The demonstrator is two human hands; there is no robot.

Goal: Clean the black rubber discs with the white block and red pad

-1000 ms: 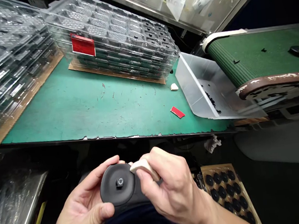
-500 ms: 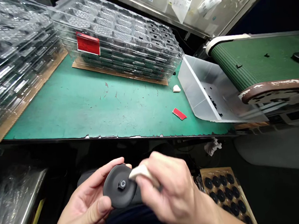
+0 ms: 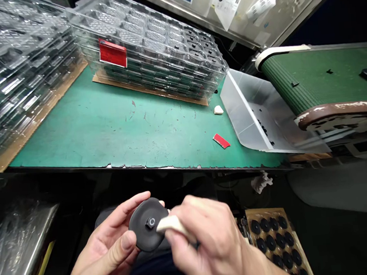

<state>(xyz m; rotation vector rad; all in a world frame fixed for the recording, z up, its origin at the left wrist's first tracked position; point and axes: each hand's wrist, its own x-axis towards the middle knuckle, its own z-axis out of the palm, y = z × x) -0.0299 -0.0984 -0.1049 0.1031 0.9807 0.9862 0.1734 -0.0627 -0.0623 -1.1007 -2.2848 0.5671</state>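
Between the thumb and fingers of my left hand is a round black disc with a small raised hub at its centre. Its face is turned up towards me. My right hand pinches a whitish, wedge-shaped piece that looks like a sponge or eraser. The tip of that piece lies against the disc's face, just right of the hub. Both hands are in front of the table edge, above my lap.
Stacked clear plastic trays stand on the green table. A red piece and a white scrap lie near a translucent bin. A green conveyor belt is at right; a tray of black discs sits below.
My right hand has shifted the whitish piece slightly left and down across the disc's face. The disc has tilted and moved a little up and right in my left hand.
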